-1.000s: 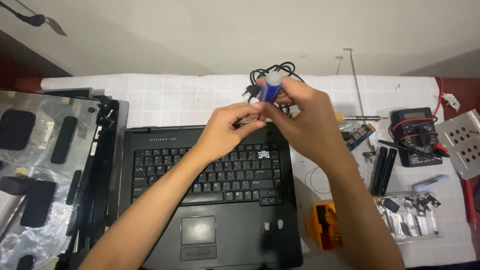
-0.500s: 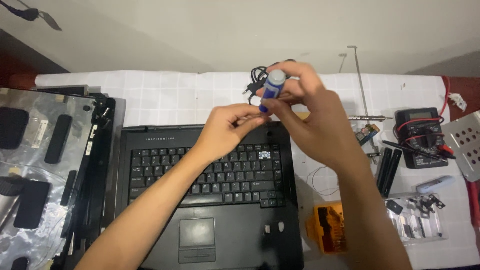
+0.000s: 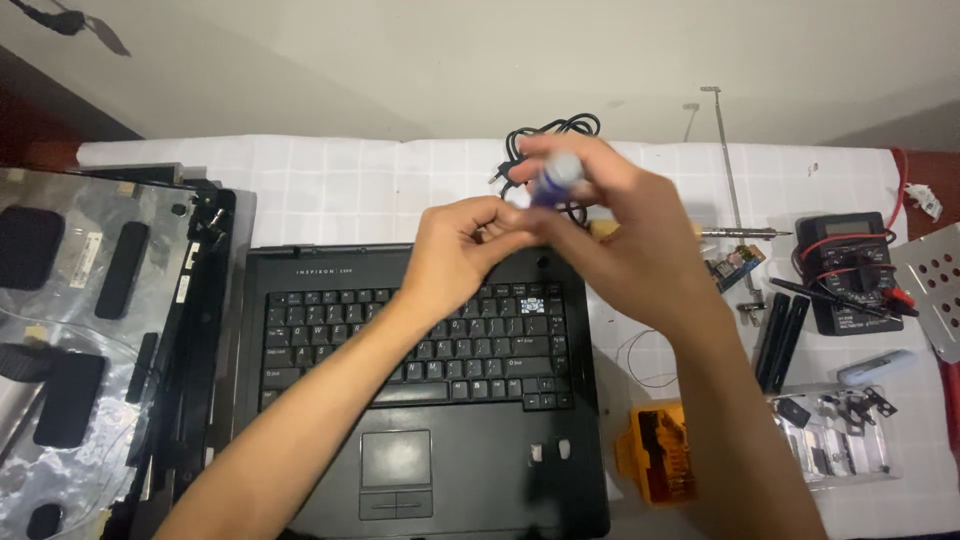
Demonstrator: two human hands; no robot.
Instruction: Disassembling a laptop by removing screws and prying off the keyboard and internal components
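Fingers of my right hand (image 3: 640,250) are clamped round a small blue-and-white tool (image 3: 556,180), held above the laptop keyboard (image 3: 420,345). My left hand (image 3: 462,250) pinches its lower tip, fingers together. Best I grip steady, keeping both hands close.

- The laptop base (image 3: 420,400) was black.
- The surface (image 3: 330,185) wore a white grid-patterned cloth.
- At four o'clock, the bit case (image 3: 655,455) was orange.
- The small tool (image 3: 555,180) was blue with a pale cap.

Above the black laptop base (image 3: 420,400), the right hand (image 3: 625,245) grips a blue-handled screwdriver (image 3: 555,180) that the left hand (image 3: 455,250) touches.
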